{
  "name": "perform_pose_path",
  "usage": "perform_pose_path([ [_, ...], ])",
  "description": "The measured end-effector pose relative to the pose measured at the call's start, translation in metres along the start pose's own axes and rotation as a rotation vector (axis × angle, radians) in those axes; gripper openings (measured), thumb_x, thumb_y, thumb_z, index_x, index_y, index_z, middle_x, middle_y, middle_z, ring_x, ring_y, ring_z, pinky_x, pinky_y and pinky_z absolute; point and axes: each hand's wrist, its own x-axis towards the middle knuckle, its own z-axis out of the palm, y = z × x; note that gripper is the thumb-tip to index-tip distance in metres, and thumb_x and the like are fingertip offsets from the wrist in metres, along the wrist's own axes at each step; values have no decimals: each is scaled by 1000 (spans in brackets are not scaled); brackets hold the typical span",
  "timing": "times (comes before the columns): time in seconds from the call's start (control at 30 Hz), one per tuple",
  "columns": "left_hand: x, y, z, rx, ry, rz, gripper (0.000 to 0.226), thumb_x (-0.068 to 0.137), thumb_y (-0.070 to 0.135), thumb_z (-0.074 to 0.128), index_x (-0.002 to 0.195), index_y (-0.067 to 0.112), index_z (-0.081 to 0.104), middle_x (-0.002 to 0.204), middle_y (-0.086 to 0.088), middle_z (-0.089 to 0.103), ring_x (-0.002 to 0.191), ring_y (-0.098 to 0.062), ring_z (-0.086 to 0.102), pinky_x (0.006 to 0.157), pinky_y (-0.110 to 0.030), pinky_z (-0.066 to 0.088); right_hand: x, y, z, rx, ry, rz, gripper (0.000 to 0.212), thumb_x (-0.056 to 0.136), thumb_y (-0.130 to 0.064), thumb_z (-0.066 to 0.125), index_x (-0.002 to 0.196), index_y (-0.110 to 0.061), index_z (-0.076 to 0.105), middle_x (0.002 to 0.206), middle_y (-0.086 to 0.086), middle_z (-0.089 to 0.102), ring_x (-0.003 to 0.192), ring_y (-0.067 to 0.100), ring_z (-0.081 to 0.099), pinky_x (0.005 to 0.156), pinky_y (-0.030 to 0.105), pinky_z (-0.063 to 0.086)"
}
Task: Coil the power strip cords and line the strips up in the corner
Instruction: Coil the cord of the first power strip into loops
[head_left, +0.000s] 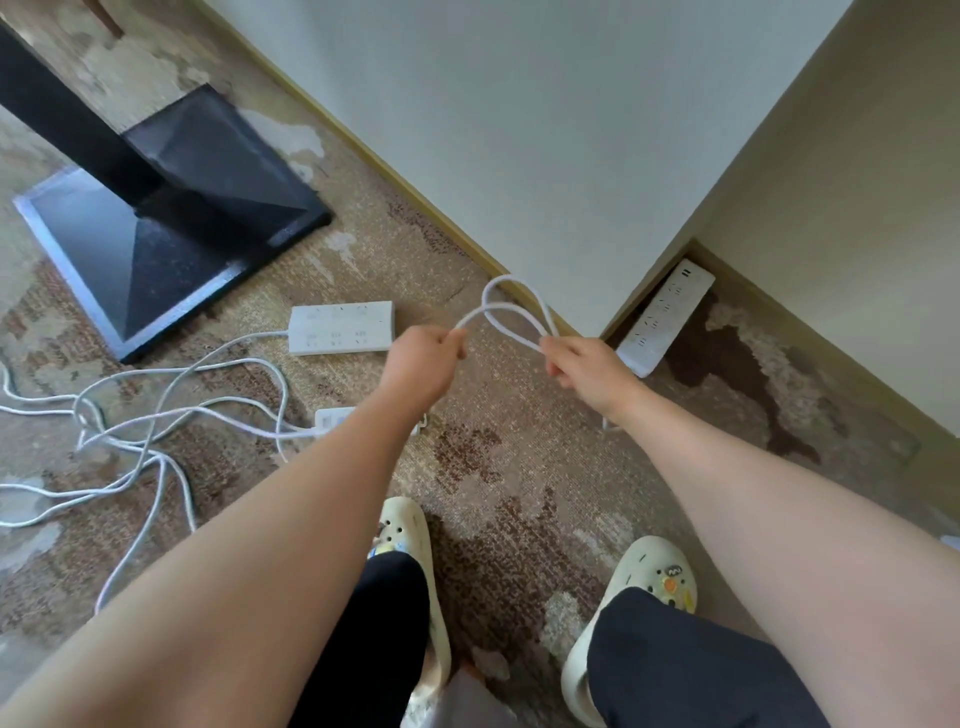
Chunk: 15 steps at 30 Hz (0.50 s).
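An indoor carpeted room, perhaps an office or hotel-style space; worn patterned carpet (519, 467) in beige and brown covers the floor; plain pale walls (519, 130) meet at a corner with a thin skirting strip (415, 187); a heavy black metal pedestal base (171, 218) stands on the carpet; white power strips (340, 327) and loose cords (156, 415) lie about.

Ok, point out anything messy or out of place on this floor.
The loose white cords lie tangled on the carpet at left, uncoiled. The wide power strip sits out from the wall, while the slim strip already lies in the corner.
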Motion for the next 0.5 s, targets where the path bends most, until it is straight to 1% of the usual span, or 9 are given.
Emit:
perform_pose_path([
  [0.07, -5, -12, -1, 95, -60, 36, 30, 99, 31, 45, 93, 15, 69, 57, 5, 52, 39, -5, 40, 40, -20, 30, 1, 4, -4, -66, 89, 17, 46, 102, -50, 38, 69, -20, 50, 59, -6, 43, 48, 10, 36, 54, 31, 31],
  [0.17, -8, -37, -13, 201, -133, 131, 28, 100, 29, 42, 103, 18, 67, 72, 1, 60, 54, -10, 46, 50, -25, 33, 8, 3, -13, -52, 265, 60, 46, 102, -47, 35, 66, -20, 41, 59, -3, 37, 53, 16, 33, 55, 33, 26],
  [0.2, -9, -49, -20, 237, -133, 125, 28, 101, 29, 42, 102, 17, 67, 75, 0, 61, 55, -10, 46, 51, -26, 33, 9, 2, -17, -51, 321, 72, 46, 102, -47, 34, 66, -20, 40, 60, -1, 36, 56, 18, 34, 56, 34, 26],
  [0.27, -16, -78, -34, 298, -93, 51, 27, 101, 31, 42, 94, 18, 65, 73, -2, 59, 58, -15, 48, 52, -27, 33, 10, 2, -20, -56, 392, 86, 46, 102, -48, 32, 67, -18, 41, 62, 2, 36, 58, 20, 35, 58, 35, 27],
  [0.33, -23, -94, -46, 310, -31, -45, 27, 100, 29, 42, 82, 20, 60, 70, -4, 58, 63, -23, 52, 52, -29, 35, 9, 2, -16, -106, 386, 95, 48, 102, -49, 30, 68, -19, 43, 61, 0, 38, 55, 19, 36, 55, 34, 29],
  [0.37, -23, -91, -47, 283, 2, -69, 26, 100, 28, 43, 80, 21, 59, 67, -3, 57, 62, -23, 51, 51, -28, 35, 9, 1, -10, -127, 358, 98, 47, 103, -49, 29, 68, -21, 44, 60, -2, 38, 53, 17, 35, 54, 33, 29],
  [0.4, -22, -80, -44, 230, 18, -62, 25, 99, 29, 44, 81, 22, 60, 64, 0, 55, 57, -20, 50, 48, -27, 34, 9, 0, -4, -124, 324, 99, 46, 104, -48, 28, 69, -22, 44, 60, -3, 38, 53, 17, 35, 53, 33, 29],
  [0.43, -20, -62, -35, 167, 2, -15, 24, 98, 30, 45, 82, 23, 62, 61, 3, 54, 49, -13, 46, 44, -23, 33, 11, -3, 1, -89, 290, 96, 44, 104, -46, 28, 71, -21, 44, 61, -3, 39, 53, 17, 35, 53, 34, 29],
  [0.5, -21, -17, -7, 43, -104, 123, 23, 97, 32, 47, 81, 27, 63, 58, 8, 55, 36, 0, 37, 34, -17, 31, 15, -9, 9, 70, 236, 98, 39, 104, -40, 30, 75, -19, 46, 61, -3, 40, 53, 15, 34, 51, 32, 28],
])
